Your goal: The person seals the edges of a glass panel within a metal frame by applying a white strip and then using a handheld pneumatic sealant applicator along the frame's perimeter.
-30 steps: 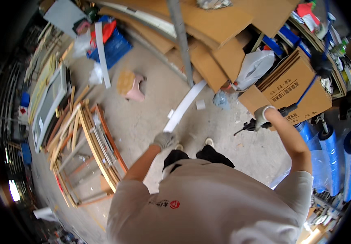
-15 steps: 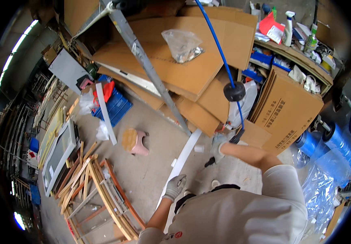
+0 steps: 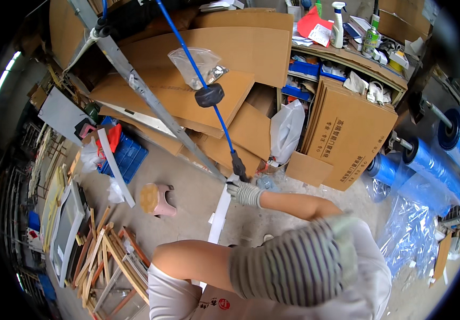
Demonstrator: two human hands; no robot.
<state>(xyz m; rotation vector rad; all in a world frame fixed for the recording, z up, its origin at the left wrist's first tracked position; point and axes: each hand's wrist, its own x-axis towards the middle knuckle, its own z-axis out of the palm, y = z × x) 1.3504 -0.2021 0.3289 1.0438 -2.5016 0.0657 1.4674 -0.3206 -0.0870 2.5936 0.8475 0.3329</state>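
My right hand (image 3: 245, 193), in a grey striped glove, is closed at the lower end of a black hand tool (image 3: 239, 165) that hangs from a blue hose (image 3: 192, 61). The fingers hide part of the tool, so its exact kind does not show. Just beneath that hand runs a long white strip (image 3: 219, 216), seen end-on towards me. My left hand (image 3: 299, 261) is raised close to the camera across my chest, its striped glove large in view. Motion smears its fingers, and whether they hold anything cannot be made out.
A black ball stopper (image 3: 209, 95) sits on the hose. Cardboard sheets (image 3: 187, 101) lie behind a metal post (image 3: 150, 101). A pink stool (image 3: 158, 199), a blue crate (image 3: 128, 157) and wooden frame pieces (image 3: 107, 256) stand left. Boxes (image 3: 347, 138) and blue film rolls (image 3: 427, 162) are right.
My left hand has risen from low beside the white strip to close in front of the camera. My right hand has moved left with the black tool, over the strip's far end. The view has shifted.
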